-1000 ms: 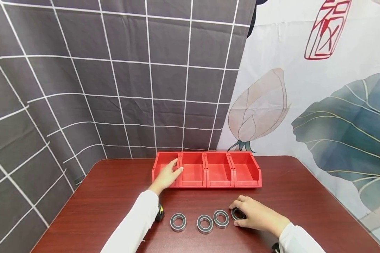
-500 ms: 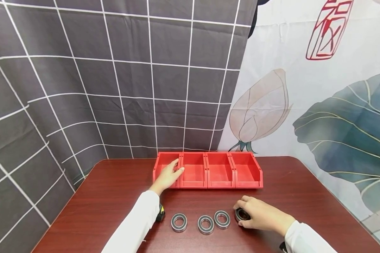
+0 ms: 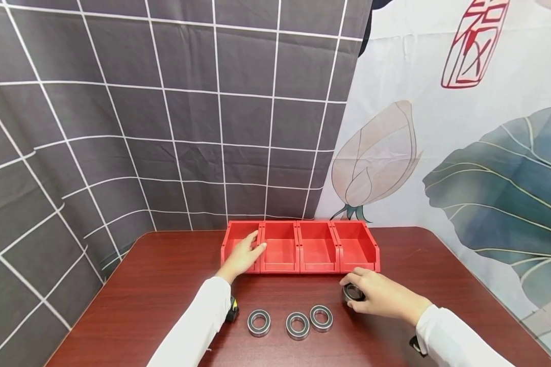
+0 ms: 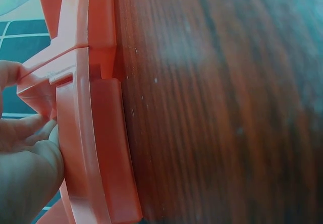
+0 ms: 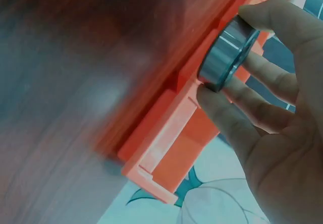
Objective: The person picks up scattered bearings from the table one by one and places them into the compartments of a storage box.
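Note:
My right hand (image 3: 385, 295) pinches a ball bearing (image 3: 352, 292) between thumb and fingers, just in front of the rightmost bin. The right wrist view shows the bearing (image 5: 227, 52) edge-on, its shiny steel rim facing the camera. My left hand (image 3: 242, 256) lies over the leftmost red bin (image 3: 229, 237) and grips its wall beside the neighbouring bin; in the left wrist view, thumb and fingers (image 4: 30, 128) come at that wall from either side. Three more bearings lie flat on the table: one at left (image 3: 259, 322), one in the middle (image 3: 297, 325) and one at right (image 3: 321, 318).
Several red open-fronted bins (image 3: 319, 266) stand in a joined row at the back of the dark red wooden table (image 3: 165, 275). Behind them hang a grey checked cloth (image 3: 183, 127) and a white cloth with a flower print (image 3: 376, 153).
My right hand has lifted the bearing and carried it slightly right and away from me, toward the rightmost bin. My left hand has stayed put, as have the other bearings.

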Tool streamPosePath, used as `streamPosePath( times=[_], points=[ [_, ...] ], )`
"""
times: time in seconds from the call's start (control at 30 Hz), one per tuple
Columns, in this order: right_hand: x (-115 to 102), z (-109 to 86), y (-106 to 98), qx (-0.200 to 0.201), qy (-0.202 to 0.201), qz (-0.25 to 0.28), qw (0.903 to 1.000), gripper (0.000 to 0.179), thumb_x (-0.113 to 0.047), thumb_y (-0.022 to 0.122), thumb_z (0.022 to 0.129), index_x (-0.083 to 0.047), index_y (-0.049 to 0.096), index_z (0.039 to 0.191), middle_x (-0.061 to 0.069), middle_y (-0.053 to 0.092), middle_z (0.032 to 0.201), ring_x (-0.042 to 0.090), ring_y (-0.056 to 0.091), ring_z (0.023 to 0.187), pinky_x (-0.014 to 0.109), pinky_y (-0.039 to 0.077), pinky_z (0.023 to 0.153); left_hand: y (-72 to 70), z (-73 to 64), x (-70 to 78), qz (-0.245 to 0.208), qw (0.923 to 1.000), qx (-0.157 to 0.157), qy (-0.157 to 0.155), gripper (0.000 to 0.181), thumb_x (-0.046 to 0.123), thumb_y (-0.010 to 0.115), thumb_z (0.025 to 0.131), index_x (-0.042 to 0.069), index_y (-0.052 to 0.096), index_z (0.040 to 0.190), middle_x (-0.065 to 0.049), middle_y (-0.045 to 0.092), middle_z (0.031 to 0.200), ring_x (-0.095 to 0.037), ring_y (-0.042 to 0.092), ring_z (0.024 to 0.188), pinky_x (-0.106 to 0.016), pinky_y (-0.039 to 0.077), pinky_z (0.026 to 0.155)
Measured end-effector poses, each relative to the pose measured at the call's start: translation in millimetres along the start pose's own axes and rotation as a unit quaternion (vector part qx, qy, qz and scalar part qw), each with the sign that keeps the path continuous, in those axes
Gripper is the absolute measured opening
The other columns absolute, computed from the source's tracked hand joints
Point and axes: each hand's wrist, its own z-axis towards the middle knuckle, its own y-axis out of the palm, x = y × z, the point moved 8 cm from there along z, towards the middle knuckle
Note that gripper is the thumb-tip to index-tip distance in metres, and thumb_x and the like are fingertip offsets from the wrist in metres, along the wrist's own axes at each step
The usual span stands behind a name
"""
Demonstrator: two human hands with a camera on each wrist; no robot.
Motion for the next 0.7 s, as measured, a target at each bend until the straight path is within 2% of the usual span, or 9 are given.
streamPosePath(
  times=[0.17,0.4,0.7],
  points=[
    [10.6,3.3,-5.8,0.014,0.009,0.000,0.9999,0.034,-0.021,0.075,0.078,-0.010,0.066,0.109,-0.005,0.056,0.096,0.009,0.052,0.082,0.025,0.053,0.072,1.1,0.5,-2.2,-0.003,1.0000,-0.001,-0.003,0.068,0.043,0.060,0.093,0.012,0.036,0.149,-0.013,0.046,0.145,-0.034,0.051,0.126,-0.049,0.045,0.100],
    [23.8,9.4,-15.9,0.054,0.014,-0.018,0.9983,0.033,-0.019,0.075,0.077,-0.010,0.065,0.107,-0.006,0.057,0.096,0.009,0.053,0.084,0.028,0.054,0.075,-1.3,2.0,-1.0,0.000,1.0000,0.004,0.002,0.067,0.042,0.060,0.093,0.011,0.037,0.148,-0.014,0.046,0.145,-0.034,0.051,0.126,-0.050,0.044,0.100],
    [43.6,16.3,-20.5,0.063,0.057,-0.037,0.9957,0.038,-0.021,0.076,0.075,-0.011,0.065,0.109,-0.003,0.059,0.098,0.012,0.053,0.085,0.033,0.056,0.076,0.1,0.0,-0.8,0.006,1.0000,0.003,0.002,0.067,0.043,0.059,0.093,0.010,0.038,0.148,-0.015,0.047,0.144,-0.034,0.052,0.125,-0.050,0.044,0.100]
  ],
)
